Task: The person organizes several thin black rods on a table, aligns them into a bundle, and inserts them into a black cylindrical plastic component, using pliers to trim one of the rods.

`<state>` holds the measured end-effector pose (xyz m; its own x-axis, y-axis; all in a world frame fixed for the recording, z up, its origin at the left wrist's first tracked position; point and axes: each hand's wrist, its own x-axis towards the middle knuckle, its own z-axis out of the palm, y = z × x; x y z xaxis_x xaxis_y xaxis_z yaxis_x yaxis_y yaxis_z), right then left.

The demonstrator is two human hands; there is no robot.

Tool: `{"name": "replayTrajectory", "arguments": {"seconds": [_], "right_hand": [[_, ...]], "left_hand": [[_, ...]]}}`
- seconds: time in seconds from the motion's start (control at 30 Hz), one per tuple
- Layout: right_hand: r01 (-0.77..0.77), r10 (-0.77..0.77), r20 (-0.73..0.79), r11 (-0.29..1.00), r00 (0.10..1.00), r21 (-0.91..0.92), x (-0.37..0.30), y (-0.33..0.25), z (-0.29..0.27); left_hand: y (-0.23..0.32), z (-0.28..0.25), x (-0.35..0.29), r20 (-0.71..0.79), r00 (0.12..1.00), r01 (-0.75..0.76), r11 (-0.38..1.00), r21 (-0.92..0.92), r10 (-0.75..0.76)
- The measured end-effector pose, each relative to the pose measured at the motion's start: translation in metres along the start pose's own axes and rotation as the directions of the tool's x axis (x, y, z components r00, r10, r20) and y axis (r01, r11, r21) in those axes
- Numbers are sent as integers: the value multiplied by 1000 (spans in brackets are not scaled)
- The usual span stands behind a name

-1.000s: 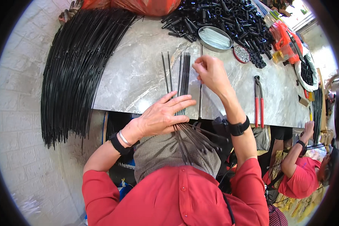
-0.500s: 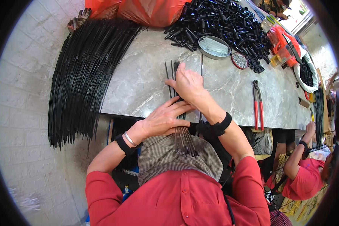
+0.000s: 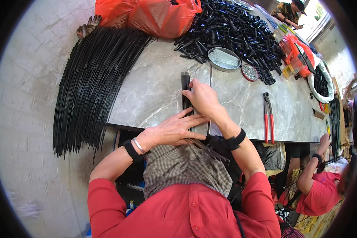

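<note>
A narrow bunch of thin black rods (image 3: 185,85) lies on the grey marbled table, its lower ends fanning out over the edge above my lap. Across the bunch rests my left hand (image 3: 172,127), flat with fingers spread, pressing the rods near the table edge. Farther up, my right hand (image 3: 203,99) is closed at the bunch's right side, thumb against the rods; its curled fingertips are hidden. The far ends of the rods stand nearly level with one another.
A thick pile of long black rods (image 3: 93,83) covers the table's left side. Behind are red plastic bags (image 3: 162,18), a heap of black tubes (image 3: 234,29), a round tin (image 3: 224,59) and a small red dish (image 3: 250,73). Red-handled cutters (image 3: 269,119) lie right. A co-worker (image 3: 319,192) sits right.
Rods that stood apart on the left are now drawn into one tight bunch. Their lower ends have swung to the right. My right hand has come slightly nearer to me.
</note>
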<state>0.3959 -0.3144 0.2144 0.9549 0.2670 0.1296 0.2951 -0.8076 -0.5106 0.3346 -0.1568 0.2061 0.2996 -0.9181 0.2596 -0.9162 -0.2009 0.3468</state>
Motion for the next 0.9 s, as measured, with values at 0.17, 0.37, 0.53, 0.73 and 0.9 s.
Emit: {"name": "replayTrajectory", "arguments": {"seconds": [0.17, 0.37, 0.53, 0.73, 0.9], "right_hand": [[282, -279, 65, 958, 958, -47, -17, 10, -17], [458, -448, 95, 879, 889, -135, -28, 15, -22], [450, -437, 109, 871, 893, -198, -29, 22, -14], [438, -408, 177, 878, 895, -191, -24, 18, -16], [549, -521, 239, 833, 819, -66, -23, 19, -14]], "left_hand": [[-4, 2, -1, 44, 999, -2, 1000, -10, 2], [-8, 2, -2, 104, 994, -21, 999, 29, 18], [-9, 5, -1, 69, 998, -11, 999, 40, 8], [-9, 6, -3, 23, 1000, -1, 999, -46, 3], [-8, 1, -1, 18, 1000, -17, 999, -39, 18]]}}
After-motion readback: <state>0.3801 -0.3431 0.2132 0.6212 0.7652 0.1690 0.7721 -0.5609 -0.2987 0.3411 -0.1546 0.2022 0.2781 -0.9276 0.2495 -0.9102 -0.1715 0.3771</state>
